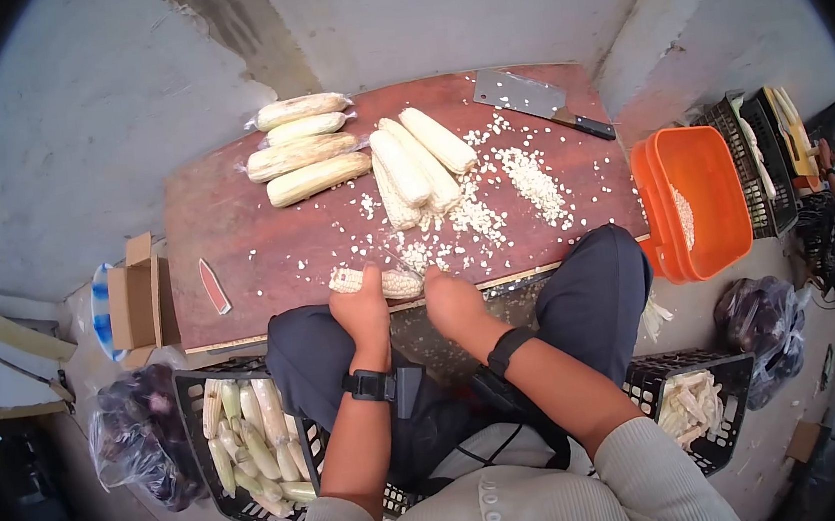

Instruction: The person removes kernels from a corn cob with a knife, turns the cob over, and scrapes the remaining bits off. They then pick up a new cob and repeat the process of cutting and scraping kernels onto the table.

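Currently, the left hand [358, 313] grips a corn cob [399, 284], which extends on both sides of it, near the edge of the table [283, 273]. The right hand [455, 303] is beside the cob's end; its grip I cannot tell.

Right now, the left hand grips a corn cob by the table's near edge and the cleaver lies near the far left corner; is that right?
Not quite: the head view shows the cleaver near the far right corner of the table, not the left. The left hand does grip a corn cob by the near edge.
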Demonstrator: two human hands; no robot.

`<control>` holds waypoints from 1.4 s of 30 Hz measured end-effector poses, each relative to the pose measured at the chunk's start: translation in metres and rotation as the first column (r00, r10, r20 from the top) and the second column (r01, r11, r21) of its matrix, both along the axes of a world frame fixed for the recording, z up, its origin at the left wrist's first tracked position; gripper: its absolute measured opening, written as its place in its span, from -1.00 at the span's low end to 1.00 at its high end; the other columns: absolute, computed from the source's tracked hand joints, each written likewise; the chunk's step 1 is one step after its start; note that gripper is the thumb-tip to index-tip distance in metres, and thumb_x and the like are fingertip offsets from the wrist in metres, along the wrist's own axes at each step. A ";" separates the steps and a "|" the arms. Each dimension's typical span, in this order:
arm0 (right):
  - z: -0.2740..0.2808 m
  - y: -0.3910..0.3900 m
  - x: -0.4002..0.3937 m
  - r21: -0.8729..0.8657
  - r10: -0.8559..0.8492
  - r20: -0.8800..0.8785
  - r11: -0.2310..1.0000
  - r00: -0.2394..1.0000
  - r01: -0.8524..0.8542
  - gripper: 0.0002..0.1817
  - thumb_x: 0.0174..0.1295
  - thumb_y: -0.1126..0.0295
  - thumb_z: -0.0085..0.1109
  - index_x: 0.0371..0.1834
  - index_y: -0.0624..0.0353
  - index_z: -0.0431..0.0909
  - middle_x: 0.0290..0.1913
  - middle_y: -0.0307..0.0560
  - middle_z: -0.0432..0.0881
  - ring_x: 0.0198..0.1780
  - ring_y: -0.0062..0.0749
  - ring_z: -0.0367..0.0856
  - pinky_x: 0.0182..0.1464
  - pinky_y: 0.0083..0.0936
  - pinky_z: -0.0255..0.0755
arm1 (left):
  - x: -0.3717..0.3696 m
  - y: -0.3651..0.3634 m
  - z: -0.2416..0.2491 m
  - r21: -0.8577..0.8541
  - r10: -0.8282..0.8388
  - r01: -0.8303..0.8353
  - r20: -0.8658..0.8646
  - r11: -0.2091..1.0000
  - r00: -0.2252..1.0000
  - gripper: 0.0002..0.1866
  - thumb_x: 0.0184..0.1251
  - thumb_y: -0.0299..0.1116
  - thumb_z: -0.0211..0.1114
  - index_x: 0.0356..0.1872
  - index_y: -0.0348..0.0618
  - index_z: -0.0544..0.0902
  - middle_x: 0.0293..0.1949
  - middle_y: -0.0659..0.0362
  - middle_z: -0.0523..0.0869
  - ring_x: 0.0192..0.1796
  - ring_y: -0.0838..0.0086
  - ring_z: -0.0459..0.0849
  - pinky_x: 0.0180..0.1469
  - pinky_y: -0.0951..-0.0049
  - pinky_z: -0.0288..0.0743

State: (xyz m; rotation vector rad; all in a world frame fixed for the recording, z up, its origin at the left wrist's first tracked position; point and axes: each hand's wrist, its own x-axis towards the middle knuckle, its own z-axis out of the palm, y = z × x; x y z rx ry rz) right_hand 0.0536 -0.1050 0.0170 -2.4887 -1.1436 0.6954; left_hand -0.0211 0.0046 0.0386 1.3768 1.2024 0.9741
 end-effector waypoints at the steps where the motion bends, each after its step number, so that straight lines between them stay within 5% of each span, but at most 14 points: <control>1: -0.003 0.005 0.000 0.022 -0.014 0.008 1.000 1.000 0.013 -0.86 0.20 0.50 -0.09 -0.24 0.32 0.40 -0.39 0.21 0.67 -0.30 0.06 0.70 -0.27 -0.10 0.56 | -0.002 -0.001 -0.005 -0.019 -0.004 0.004 0.013 1.000 1.000 -0.80 0.09 -0.46 0.29 -0.54 -0.47 0.58 -0.56 0.18 0.67 -0.49 0.57 0.56 -0.40 0.38 0.42; 10: -0.008 0.000 0.006 0.062 0.008 -0.016 0.998 1.000 -0.007 -0.83 0.21 0.46 -0.03 -0.21 0.36 0.38 -0.37 0.29 0.64 -0.28 0.13 0.67 -0.19 -0.09 0.52 | -0.003 -0.002 -0.014 -0.110 -0.035 0.042 0.065 0.993 0.997 -0.83 0.20 -0.42 0.32 -0.38 -0.37 0.62 -0.47 0.19 0.67 -0.50 0.59 0.57 -0.46 0.50 0.42; 12: -0.018 -0.003 0.010 0.208 -0.078 -0.062 0.974 0.995 0.090 -0.79 0.27 0.38 -0.03 -0.18 0.34 0.37 -0.33 0.31 0.62 -0.24 0.18 0.63 -0.16 -0.06 0.49 | -0.005 -0.007 -0.007 -0.161 -0.040 0.058 0.113 0.985 0.993 -0.88 0.25 -0.41 0.29 -0.39 -0.26 0.61 -0.51 0.25 0.63 -0.60 0.64 0.51 -0.62 0.60 0.32; 16: -0.023 -0.023 0.013 0.324 -0.164 -0.227 0.917 0.960 0.233 -0.71 0.35 0.24 -0.02 -0.14 0.30 0.34 -0.28 0.35 0.59 -0.17 0.26 0.57 -0.13 -0.03 0.42 | -0.010 -0.012 0.003 -0.143 0.008 0.036 0.294 0.989 0.956 -0.90 0.22 -0.43 0.27 -0.35 -0.25 0.59 -0.47 0.25 0.63 -0.58 0.65 0.51 -0.56 0.63 0.35; 24: 0.002 -0.041 -0.014 0.380 -0.245 -0.082 0.889 0.966 0.257 -0.71 0.34 0.22 0.00 -0.28 0.28 0.37 -0.36 0.26 0.61 -0.26 0.19 0.59 -0.20 -0.02 0.43 | -0.026 -0.008 0.015 -0.049 0.049 -0.033 0.359 0.998 0.932 -0.86 0.22 -0.45 0.31 -0.34 -0.35 0.59 -0.43 0.18 0.67 -0.52 0.61 0.55 -0.52 0.57 0.39; 27: -0.002 -0.031 -0.030 0.401 -0.105 -0.034 0.909 0.994 0.110 -0.70 0.35 0.20 -0.01 -0.27 0.28 0.39 -0.36 0.25 0.62 -0.28 0.19 0.60 -0.20 0.00 0.43 | -0.028 -0.006 0.018 0.021 0.058 -0.072 0.380 0.997 0.923 -0.85 0.23 -0.45 0.31 -0.35 -0.37 0.60 -0.43 0.17 0.67 -0.51 0.60 0.57 -0.51 0.56 0.40; 34: -0.012 -0.029 -0.031 0.196 -0.150 -0.069 0.967 0.986 0.161 -0.67 0.35 0.13 -0.04 -0.23 0.21 0.48 -0.40 0.22 0.63 -0.30 0.16 0.62 -0.24 0.01 0.45 | -0.033 -0.002 0.018 0.063 0.062 -0.088 0.339 0.994 0.939 -0.82 0.24 -0.44 0.31 -0.34 -0.41 0.60 -0.42 0.15 0.68 -0.49 0.58 0.58 -0.52 0.55 0.42; 42: -0.005 -0.082 0.049 0.077 -0.301 0.187 0.953 0.935 0.291 -0.67 0.34 0.12 -0.01 -0.28 0.18 0.53 -0.38 0.19 0.65 -0.29 0.14 0.63 -0.23 -0.01 0.46 | -0.035 -0.002 0.020 0.007 0.040 -0.044 0.296 0.999 0.954 -0.77 0.23 -0.36 0.37 -0.37 -0.37 0.60 -0.46 0.16 0.67 -0.53 0.59 0.56 -0.55 0.55 0.41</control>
